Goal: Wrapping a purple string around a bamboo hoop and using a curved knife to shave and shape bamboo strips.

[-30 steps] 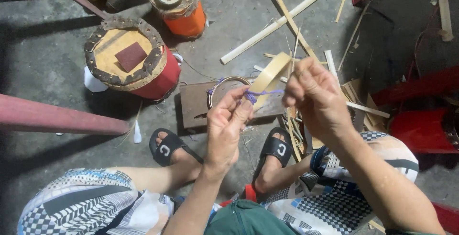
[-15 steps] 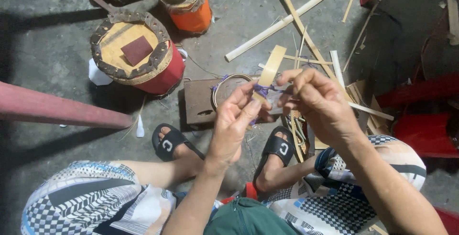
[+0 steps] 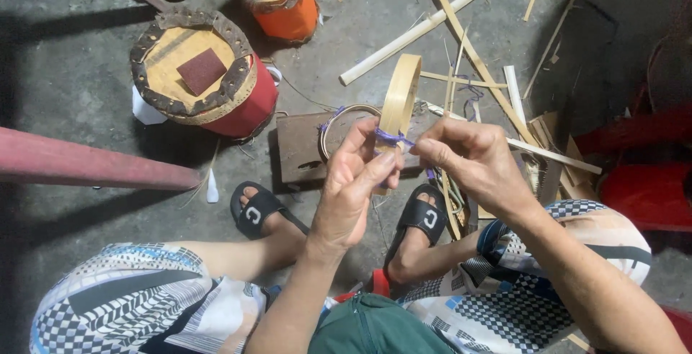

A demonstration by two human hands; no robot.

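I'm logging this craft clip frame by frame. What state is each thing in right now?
Left hand: pinching the bamboo hoop at its tie.
Right hand: gripping the purple string.
Bamboo hoop: bent into a loop, held upright.
Purple string: wrapped around the hoop's overlap.
Second hoop: lying flat on the wooden block.
Red drum: upright.
Bamboo strips: scattered on the floor.
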